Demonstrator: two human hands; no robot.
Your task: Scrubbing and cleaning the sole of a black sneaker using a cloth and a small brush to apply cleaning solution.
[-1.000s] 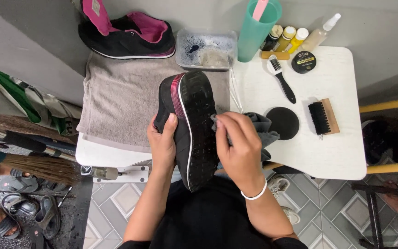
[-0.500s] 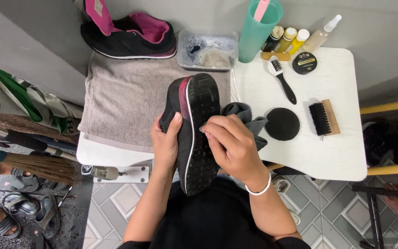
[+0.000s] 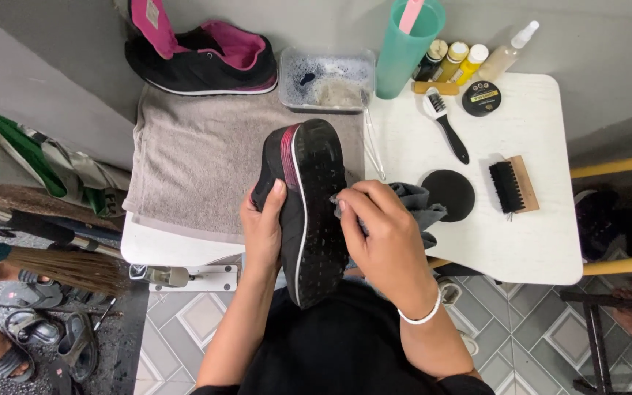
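Observation:
My left hand (image 3: 263,230) grips a black shoe with a pink trim (image 3: 309,197), turned so its dark sole faces up. My right hand (image 3: 382,234) presses a grey cloth (image 3: 417,203) against the right edge of the sole. The shoe hangs over the near edge of a grey towel (image 3: 199,157) spread on the white table (image 3: 543,249). Its partner, a black and pink shoe (image 3: 202,58), stands at the back of the towel.
On the table are a clear plastic tub (image 3: 327,79), a teal cup (image 3: 402,51), small bottles (image 3: 453,62), a round tin (image 3: 481,98), a black-handled brush (image 3: 448,124), a black disc (image 3: 448,194) and a wooden brush (image 3: 512,184). A broom (image 3: 60,267) and sandals (image 3: 53,344) lie at left.
My right hand with the cloth has slid along the sole's right edge, first toward the toe, then back a little. The shoe has tilted slightly.

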